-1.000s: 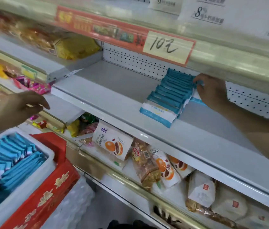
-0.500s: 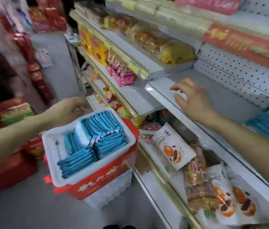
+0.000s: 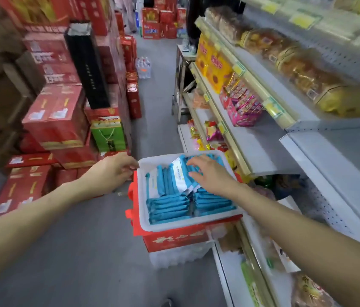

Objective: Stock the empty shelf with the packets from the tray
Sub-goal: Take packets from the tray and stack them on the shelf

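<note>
The white tray (image 3: 141,202) is close to full, so by my reading most of the stocking is left to do. The stretch of white shelf (image 3: 338,171) in view at the right shows none of the blue packets (image 3: 167,207); how many lie further along it I cannot tell.

The packets are all in the tray: flat, thin rectangles in glossy blue wrap, some with a white face. They stand on edge in tight rows, the far rows leaning loosely and the two near blocks packed neat.

The right hand (image 3: 210,176) reaches over the far rows, its grip spread wide, fingertips resting on the packet tops and pinching nothing yet. The left hand (image 3: 114,172) hovers at the tray's far left corner, fingers loosely curled and holding nothing that I can see.

The tray is smooth plastic with rounded corners and a raised rim. It sits on a red cardboard box (image 3: 175,239) with gold print. The shelf looks like painted metal, with a perforated back panel.
</note>
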{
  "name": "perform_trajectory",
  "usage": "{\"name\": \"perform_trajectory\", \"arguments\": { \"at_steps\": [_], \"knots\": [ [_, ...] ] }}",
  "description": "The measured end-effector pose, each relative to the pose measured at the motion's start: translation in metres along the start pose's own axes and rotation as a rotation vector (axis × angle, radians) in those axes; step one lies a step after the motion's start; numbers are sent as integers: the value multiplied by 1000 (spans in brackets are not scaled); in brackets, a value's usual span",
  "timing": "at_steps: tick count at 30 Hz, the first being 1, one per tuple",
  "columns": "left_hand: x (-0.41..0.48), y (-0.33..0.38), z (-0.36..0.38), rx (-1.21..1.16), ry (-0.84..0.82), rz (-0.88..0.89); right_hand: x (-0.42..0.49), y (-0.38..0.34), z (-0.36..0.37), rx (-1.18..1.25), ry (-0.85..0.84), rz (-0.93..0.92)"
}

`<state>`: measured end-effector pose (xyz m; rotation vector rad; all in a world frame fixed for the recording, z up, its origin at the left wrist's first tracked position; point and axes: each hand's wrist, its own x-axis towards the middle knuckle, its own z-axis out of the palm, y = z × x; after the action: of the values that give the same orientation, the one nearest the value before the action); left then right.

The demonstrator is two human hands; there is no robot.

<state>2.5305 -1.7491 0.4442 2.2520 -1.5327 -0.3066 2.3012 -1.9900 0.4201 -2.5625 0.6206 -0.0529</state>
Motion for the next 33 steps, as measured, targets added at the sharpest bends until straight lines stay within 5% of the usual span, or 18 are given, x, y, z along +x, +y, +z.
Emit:
{"name": "perform_trajectory", "arguments": {
  "at_steps": [20, 33],
  "knots": [
    [-34, -45, -2, -53, 57, 0, 47, -26, 62, -58, -51, 134],
    [40, -10, 36, -29, -103, 86, 6, 5, -16, -2, 128, 189]
  ]
}}
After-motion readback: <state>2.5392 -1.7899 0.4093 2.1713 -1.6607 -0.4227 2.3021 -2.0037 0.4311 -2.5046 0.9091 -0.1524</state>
